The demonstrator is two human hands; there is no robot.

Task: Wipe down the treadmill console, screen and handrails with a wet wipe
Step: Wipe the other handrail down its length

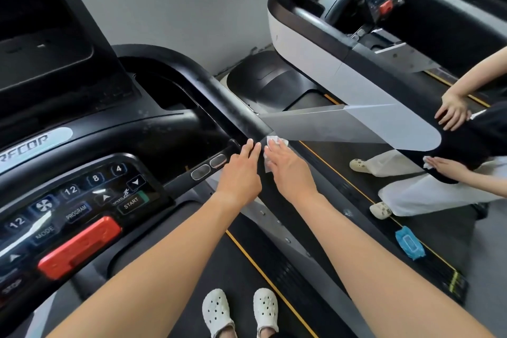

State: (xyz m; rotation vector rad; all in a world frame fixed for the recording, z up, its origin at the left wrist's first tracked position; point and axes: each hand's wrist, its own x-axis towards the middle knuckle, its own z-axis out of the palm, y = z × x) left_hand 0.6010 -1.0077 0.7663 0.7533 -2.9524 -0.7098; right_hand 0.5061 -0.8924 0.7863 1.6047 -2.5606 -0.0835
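Console [82, 200]: near left of the treadmill; cannot tell if wiped.
Left hand [241, 170]: fingers straight, close together, touching the handrail [236, 107].
Right hand [288, 170]: fingers straight, pressing the wet wipe [275, 140] flat on the handrail.
Screen [41, 22]: far left corner; maybe still to do.

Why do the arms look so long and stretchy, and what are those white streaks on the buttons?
Head view: the wide-angle lens stretches whatever is near the edges, so the bare forearms look long. Head view: the streaks are light glaring off the glossy black button panel. Head view: the red rectangular key at lower left looks slightly soft.
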